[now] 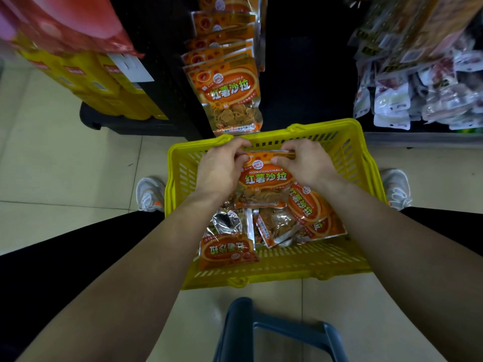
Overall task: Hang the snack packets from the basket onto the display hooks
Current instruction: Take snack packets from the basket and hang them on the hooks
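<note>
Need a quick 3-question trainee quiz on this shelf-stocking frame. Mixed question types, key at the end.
1. True or false: the left hand and right hand both pinch the top edge of one orange packet.
2. The yellow basket rests on: A) a shelf B) the floor C) a stool.
3. Fill in: the hanging packets are the ___ kind as the held one.
Key: 1 true; 2 B; 3 same.

Pale tiled floor (65,158), dark shelving (300,74), blue stool (236,330)
</note>
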Demonstrator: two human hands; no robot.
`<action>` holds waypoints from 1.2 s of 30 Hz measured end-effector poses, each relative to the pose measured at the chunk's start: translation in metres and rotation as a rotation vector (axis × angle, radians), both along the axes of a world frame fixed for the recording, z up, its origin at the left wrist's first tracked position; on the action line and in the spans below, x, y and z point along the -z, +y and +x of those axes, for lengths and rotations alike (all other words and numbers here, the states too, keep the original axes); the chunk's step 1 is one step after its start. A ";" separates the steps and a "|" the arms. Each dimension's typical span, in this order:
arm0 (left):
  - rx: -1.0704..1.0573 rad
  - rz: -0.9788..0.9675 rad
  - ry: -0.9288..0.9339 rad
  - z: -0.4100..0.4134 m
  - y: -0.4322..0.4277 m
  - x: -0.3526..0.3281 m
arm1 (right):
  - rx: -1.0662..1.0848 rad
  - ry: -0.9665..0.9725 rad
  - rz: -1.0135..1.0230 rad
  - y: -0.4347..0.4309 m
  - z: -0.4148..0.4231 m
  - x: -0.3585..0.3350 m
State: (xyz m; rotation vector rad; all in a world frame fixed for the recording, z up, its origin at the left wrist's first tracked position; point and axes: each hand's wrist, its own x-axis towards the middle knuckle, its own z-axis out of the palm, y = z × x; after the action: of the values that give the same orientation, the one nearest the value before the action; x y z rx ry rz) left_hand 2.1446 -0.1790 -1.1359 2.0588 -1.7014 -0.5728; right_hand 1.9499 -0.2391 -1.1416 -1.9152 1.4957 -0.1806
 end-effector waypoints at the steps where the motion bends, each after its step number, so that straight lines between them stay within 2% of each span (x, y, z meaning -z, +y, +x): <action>1: 0.005 0.003 -0.004 0.000 -0.001 -0.001 | -0.004 0.004 -0.003 0.000 0.000 -0.003; 8: 0.000 0.015 0.146 -0.004 -0.010 -0.043 | -0.068 -0.094 -0.010 -0.007 -0.014 -0.044; 11: 0.043 -0.066 0.167 -0.007 -0.012 -0.078 | 0.041 -0.251 0.041 -0.009 -0.031 -0.067; 14: 0.047 -0.117 0.202 -0.008 -0.012 -0.112 | 0.178 -0.520 0.138 -0.007 -0.052 -0.090; 16: 0.051 -0.145 0.230 -0.009 -0.014 -0.132 | 0.179 -0.584 0.146 -0.002 -0.062 -0.105; 19: 0.053 -0.166 0.292 -0.014 -0.016 -0.154 | 0.110 -0.565 0.120 0.006 -0.065 -0.121; 26: 0.067 -0.208 0.367 -0.029 -0.026 -0.169 | 0.152 -0.596 0.164 0.012 -0.067 -0.136; 36: 0.007 -0.227 0.433 -0.031 -0.058 -0.163 | 0.256 -0.606 0.076 -0.015 -0.058 -0.133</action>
State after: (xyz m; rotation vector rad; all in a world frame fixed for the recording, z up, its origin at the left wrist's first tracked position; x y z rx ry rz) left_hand 2.1132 -0.2372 -0.9729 1.6284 -1.4437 -0.7288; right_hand 1.8916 -0.2542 -1.0088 -1.4204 1.2908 -0.7378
